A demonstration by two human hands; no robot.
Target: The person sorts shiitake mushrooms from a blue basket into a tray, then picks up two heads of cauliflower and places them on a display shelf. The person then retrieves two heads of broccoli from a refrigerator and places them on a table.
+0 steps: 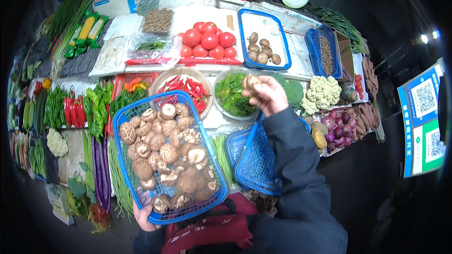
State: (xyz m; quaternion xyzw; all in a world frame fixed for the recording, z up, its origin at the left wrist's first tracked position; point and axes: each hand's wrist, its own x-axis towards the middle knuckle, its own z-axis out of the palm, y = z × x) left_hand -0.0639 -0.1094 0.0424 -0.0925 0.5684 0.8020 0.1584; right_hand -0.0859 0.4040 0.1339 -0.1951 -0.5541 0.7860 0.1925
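My left hand (144, 215) grips the near left corner of a blue plastic mesh basket (118, 148), its thumb over the rim. Many brown shiitake mushrooms (168, 153) lie in that basket, some showing pale stems. Between the fingertips of my right hand (270, 95) is a single shiitake mushroom (251, 82), raised above a round tub of green peppers (231, 91). Farther back, a blue-rimmed basket with a white bottom (273, 30) holds several shiitake mushrooms (263, 50) in its near half.
Blue mesh baskets (254, 162) sit below my right forearm. Tomatoes (209, 40), a tub of red chillies (183, 86), cauliflower (322, 93) and red onions (338, 127) surround the work area. Long purple eggplants (100, 173) lie at left. A sign with printed codes (422, 120) stands at right.
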